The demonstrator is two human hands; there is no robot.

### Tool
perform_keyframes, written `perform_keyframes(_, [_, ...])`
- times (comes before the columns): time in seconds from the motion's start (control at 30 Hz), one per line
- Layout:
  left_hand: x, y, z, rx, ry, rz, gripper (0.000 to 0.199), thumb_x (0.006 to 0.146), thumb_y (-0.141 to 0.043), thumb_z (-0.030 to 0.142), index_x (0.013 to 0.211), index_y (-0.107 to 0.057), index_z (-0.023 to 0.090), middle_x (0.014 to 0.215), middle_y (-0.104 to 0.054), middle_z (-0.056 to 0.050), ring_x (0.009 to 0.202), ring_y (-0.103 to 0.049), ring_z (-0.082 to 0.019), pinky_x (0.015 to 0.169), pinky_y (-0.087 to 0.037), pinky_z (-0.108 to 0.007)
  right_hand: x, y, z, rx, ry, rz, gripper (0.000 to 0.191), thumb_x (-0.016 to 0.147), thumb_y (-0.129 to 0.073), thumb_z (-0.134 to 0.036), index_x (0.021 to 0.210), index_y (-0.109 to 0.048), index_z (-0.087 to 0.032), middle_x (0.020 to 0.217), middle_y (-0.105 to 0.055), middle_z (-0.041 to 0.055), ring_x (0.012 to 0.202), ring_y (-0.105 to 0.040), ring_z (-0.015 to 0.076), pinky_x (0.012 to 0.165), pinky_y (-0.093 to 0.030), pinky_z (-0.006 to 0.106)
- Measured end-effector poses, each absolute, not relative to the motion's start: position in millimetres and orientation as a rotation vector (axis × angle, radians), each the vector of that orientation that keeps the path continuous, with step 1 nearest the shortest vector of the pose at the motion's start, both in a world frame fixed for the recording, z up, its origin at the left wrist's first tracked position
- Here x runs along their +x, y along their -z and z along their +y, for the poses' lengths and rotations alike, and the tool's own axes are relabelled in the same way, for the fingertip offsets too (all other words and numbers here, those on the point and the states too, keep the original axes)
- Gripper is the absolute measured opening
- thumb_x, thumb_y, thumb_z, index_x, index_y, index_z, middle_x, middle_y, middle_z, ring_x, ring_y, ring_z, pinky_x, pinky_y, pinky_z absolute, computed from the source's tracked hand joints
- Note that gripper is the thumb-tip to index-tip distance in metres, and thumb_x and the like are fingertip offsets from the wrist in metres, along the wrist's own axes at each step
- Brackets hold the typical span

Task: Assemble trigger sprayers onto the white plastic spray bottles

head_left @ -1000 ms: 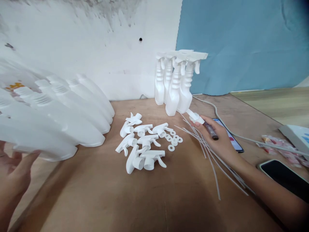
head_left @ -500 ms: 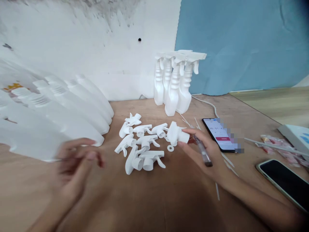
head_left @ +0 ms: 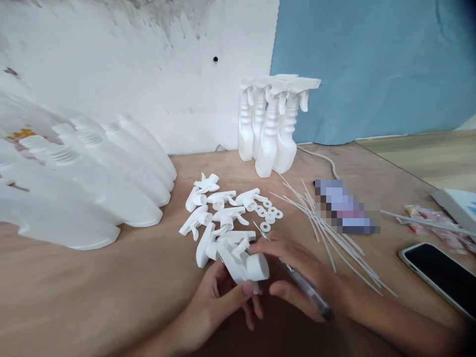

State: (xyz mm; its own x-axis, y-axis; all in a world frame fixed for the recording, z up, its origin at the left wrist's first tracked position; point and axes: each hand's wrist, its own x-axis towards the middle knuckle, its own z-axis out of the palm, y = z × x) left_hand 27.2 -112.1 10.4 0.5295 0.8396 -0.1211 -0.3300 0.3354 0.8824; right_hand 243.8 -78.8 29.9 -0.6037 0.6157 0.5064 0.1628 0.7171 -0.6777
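Trigger spray head (head_left: 241,264): raised over bench (head_left: 111,282), toward near edge | left hand (head_left: 215,297): grip clasps it | right hand (head_left: 322,267): grip holds pointed tool (head_left: 305,288) | judged: light, stiff, slightly slippery plastic | hold: body (head_left: 231,259), collar (head_left: 259,267) clear

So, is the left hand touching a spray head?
Touching: the head view shows the left hand holding a spray head, thumb against it.

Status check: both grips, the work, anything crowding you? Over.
Left grip holding white spray head. Right grip on pointed tool, tip forward. Loose spray heads close beyond.
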Motion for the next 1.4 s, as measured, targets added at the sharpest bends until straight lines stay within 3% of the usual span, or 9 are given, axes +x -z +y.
perform_keyframes(0.1, [22, -8, -109, 0.859, -0.911, 0.555, 0.025, 0.089, -0.067, 0.033, 0.103, -0.061, 0.013, 0.091, -0.065, -0.009, 0.073, -0.071, -0.022, 0.055, -0.058, -0.027, 245, -34, -83, -0.701, -0.917, -1.990, 0.046, 0.102, -0.042, -0.049, 0.139, -0.054, -0.024, 0.106, -0.066, 0.0084, 0.094, -0.063, 0.0218, 0.085, -0.052, 0.035])
perform_keyframes(0.2, [19, -9, -107, 0.820, -0.928, 0.545, 0.024, 0.087, -0.067, 0.030, 0.102, -0.061, 0.012, 0.091, -0.066, -0.010, 0.073, -0.070, -0.023, 0.054, -0.057, -0.028, 246, -36, -88, -0.751, -0.993, -1.857, 0.032, 0.103, -0.043, -0.038, 0.127, -0.061, -0.027, 0.093, -0.066, 0.0047, 0.085, -0.063, 0.0190, 0.078, -0.052, 0.032])
perform_keyframes(0.37, [18, -12, -107, 0.813, -0.939, 0.511, 0.028, 0.091, -0.062, 0.036, 0.107, -0.059, 0.014, 0.093, -0.066, -0.010, 0.073, -0.070, -0.022, 0.055, -0.057, -0.030, 245, -33, -94, -0.686, -0.978, -1.847, 0.011, 0.097, -0.050, -0.023, 0.106, -0.056, -0.024, 0.088, -0.067, 0.0050, 0.076, -0.065, 0.0187, 0.067, -0.053, 0.032])
perform_keyframes(0.5, [19, -9, -107, 0.809, -0.945, 0.548, 0.028, 0.096, -0.052, 0.041, 0.094, -0.057, 0.013, 0.080, -0.064, -0.007, 0.060, -0.067, -0.017, 0.046, -0.051, -0.022, 239, -38, -89, -0.622, -0.765, -1.985, 0.021, 0.088, -0.053, -0.009, 0.104, -0.054, -0.023, 0.082, -0.067, 0.0030, 0.070, -0.064, 0.0164, 0.063, -0.052, 0.029])
perform_keyframes(0.7, [19, -7, -106, 0.784, -0.907, 0.615, 0.032, 0.093, -0.055, 0.048, 0.088, -0.047, 0.017, 0.064, -0.055, 0.002, 0.040, -0.049, -0.007, 0.035, -0.029, -0.013, 236, -40, -82, -0.455, -0.500, -2.117, 0.029, 0.084, -0.056, -0.003, 0.105, -0.053, -0.023, 0.080, -0.067, 0.0040, 0.067, -0.064, 0.0154, 0.062, -0.054, 0.028])
perform_keyframes(0.83, [18, -11, -106, 0.754, -0.881, 0.702, 0.037, 0.088, -0.060, 0.052, 0.089, -0.043, 0.019, 0.058, -0.046, 0.007, 0.043, -0.030, -0.003, 0.039, -0.021, -0.012, 237, -35, -82, -0.433, -0.522, -2.156, 0.026, 0.086, -0.057, -0.004, 0.104, -0.054, -0.022, 0.084, -0.069, 0.0056, 0.070, -0.064, 0.0150, 0.065, -0.054, 0.028])
perform_keyframes(0.93, [17, -12, -106, 0.743, -0.848, 0.723, 0.038, 0.085, -0.063, 0.053, 0.088, -0.044, 0.020, 0.053, -0.041, 0.009, 0.043, -0.024, -0.004, 0.037, -0.016, -0.012, 242, -36, -82, -0.572, -0.786, -2.065, 0.012, 0.090, -0.056, -0.008, 0.089, -0.056, -0.021, 0.083, -0.069, 0.0042, 0.074, -0.066, 0.0142, 0.067, -0.053, 0.027])
perform_keyframes(1.1, [16, -10, -104, 0.733, -0.719, 0.678, 0.040, 0.087, -0.057, 0.056, 0.079, -0.045, 0.019, 0.045, -0.030, 0.011, 0.034, -0.022, -0.003, 0.033, -0.008, -0.014, 248, -35, -79, -0.698, -1.450, -1.660, 0.018, 0.098, -0.055, -0.024, 0.081, -0.056, -0.017, 0.085, -0.068, 0.0062, 0.068, -0.067, 0.0138, 0.056, -0.052, 0.025])
perform_keyframes(1.4, [10, -10, -100, 0.630, -0.571, 0.469, 0.054, 0.087, -0.054, 0.065, 0.062, -0.042, 0.018, 0.040, -0.020, 0.013, 0.029, -0.015, -0.002, 0.032, -0.011, -0.015, 237, -28, -70, -0.568, -1.751, -1.271, 0.019, 0.095, -0.061, -0.024, 0.079, -0.057, -0.016, 0.075, -0.070, 0.0053, 0.060, -0.067, 0.0142, 0.049, -0.051, 0.024])
